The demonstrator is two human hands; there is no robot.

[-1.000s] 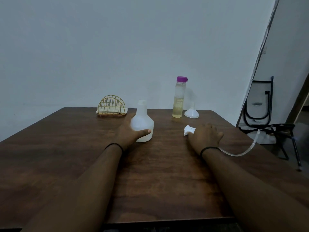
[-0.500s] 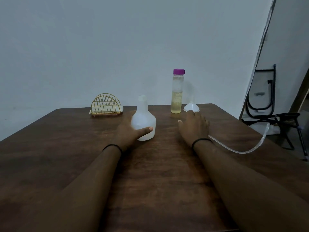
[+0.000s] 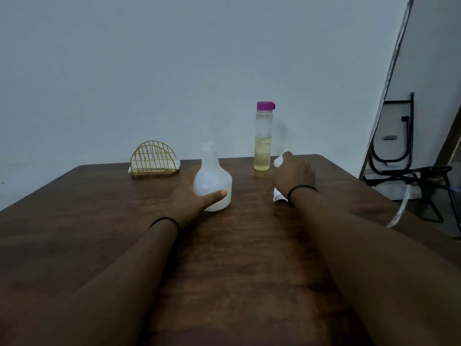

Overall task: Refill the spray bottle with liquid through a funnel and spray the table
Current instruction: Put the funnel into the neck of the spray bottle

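A white spray bottle (image 3: 212, 178) without its head stands upright on the brown table (image 3: 99, 221). My left hand (image 3: 189, 203) grips its base, thumb across the front. My right hand (image 3: 295, 174) reaches to the back right and closes over a small white funnel (image 3: 279, 161), which it mostly hides. The white spray head (image 3: 277, 196) lies on the table beside my right wrist, and its clear tube (image 3: 399, 213) runs off the table's right edge. A tall clear bottle (image 3: 262, 148) with a purple cap, about a third full of yellowish liquid, stands just left of the funnel.
A gold wire napkin holder (image 3: 154, 159) sits at the back left of the table. The wall is close behind the table's far edge. A black folding frame (image 3: 409, 168) stands on the floor to the right.
My right hand let go of the spray head, moved forward to the back of the table and now covers the funnel. My left hand kept its hold on the spray bottle.
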